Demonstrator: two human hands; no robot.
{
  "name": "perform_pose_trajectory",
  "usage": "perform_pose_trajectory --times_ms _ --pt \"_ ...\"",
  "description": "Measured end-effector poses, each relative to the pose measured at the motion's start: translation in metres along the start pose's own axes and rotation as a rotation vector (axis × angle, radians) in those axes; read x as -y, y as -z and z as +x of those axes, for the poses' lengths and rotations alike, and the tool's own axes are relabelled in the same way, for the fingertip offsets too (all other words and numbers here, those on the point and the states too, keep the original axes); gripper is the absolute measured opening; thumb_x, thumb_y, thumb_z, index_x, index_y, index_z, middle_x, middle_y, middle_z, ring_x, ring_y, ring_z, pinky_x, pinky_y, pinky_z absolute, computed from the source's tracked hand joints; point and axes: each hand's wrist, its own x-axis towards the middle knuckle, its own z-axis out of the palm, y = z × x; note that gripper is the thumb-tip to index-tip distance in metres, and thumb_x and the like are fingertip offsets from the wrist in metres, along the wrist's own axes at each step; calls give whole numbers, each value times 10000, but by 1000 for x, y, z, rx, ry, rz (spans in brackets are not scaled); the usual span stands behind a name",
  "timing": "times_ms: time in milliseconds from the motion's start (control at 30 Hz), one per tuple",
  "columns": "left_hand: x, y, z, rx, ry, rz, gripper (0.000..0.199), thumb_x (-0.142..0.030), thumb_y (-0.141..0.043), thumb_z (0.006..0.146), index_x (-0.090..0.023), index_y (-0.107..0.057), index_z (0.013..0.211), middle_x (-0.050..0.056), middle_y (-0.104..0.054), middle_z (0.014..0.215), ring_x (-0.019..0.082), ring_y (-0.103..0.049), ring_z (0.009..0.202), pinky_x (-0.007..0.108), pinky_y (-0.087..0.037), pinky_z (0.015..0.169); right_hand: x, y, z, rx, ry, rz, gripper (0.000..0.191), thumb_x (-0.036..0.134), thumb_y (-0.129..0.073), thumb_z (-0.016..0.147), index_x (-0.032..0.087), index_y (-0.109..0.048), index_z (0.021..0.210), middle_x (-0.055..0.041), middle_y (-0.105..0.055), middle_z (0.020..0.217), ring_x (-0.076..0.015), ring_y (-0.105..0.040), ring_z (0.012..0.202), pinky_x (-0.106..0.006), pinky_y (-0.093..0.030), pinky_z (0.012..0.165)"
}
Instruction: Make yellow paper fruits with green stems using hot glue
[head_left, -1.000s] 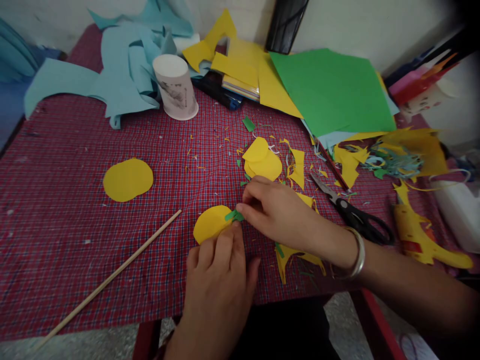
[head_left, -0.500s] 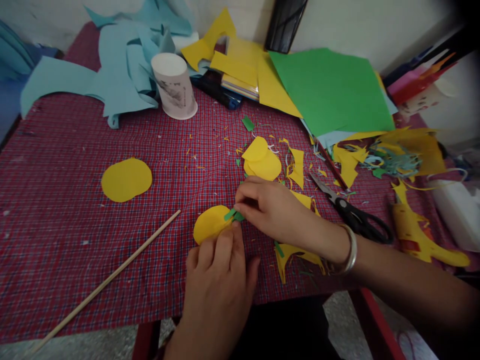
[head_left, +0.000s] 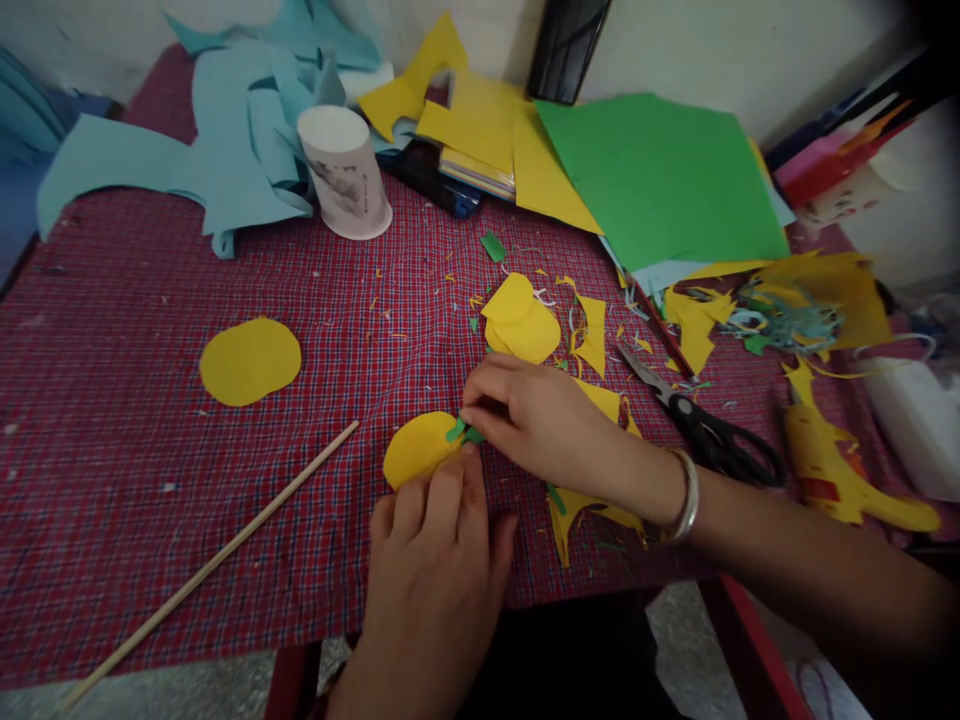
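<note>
My left hand point(head_left: 435, 545) lies flat with its fingers stretched over the lower edge of a yellow paper cutout point(head_left: 416, 445), pressing it to the cloth. At the cutout's right end sit small green paper pieces point(head_left: 459, 430). My right hand point(head_left: 517, 405) comes in from the right and pinches the green paper between thumb and forefinger; its fingertips hide part of it. Beyond that hand, rounded yellow paper pieces point(head_left: 529, 325) lie overlapped. Another yellow cutout point(head_left: 251, 362) rests apart on the left.
A wooden stick point(head_left: 217, 560) lies slanted at the front left. Scissors point(head_left: 697, 430) and a yellow glue gun point(head_left: 832, 460) are on the right, among paper scraps. A paper cup point(head_left: 345, 175), blue sheets point(head_left: 247, 140) and a green sheet point(head_left: 660, 180) stand or lie along the back.
The whole view has shifted very slightly. Both hands stay at the same cutout, the right one still pinching the green paper with hardly any movement.
</note>
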Motion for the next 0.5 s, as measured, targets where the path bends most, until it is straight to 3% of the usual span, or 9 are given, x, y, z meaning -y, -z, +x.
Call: perform_pose_trajectory --times_ms 100,200,500 --pt "0 0 0 -8 1 -2 418 -314 -520 885 -73 -573 1222 116 -655 1048 253 -533 871 404 -414 718 -1 0 -4 -28 2 56 49 194 -570 867 174 -569 912 -3 -581 823 -133 -523 724 -247 -375 644" --pt "-1 1 0 -7 7 -10 414 -306 -532 877 -74 -579 1216 114 -656 1065 256 -532 871 409 -410 718 0 0 -7 -47 15 49 211 182 -630 804 174 -546 997 -15 -583 894 -144 -526 761 -254 -389 660" --pt "-1 1 0 5 18 -28 365 -294 -524 883 -80 -601 1168 108 -646 1058 257 -520 903 410 -405 734 2 -1 -2 -10 1 -30 219 196 -649 786 177 -536 973 -11 -562 893 -145 -510 751 -259 -385 650"
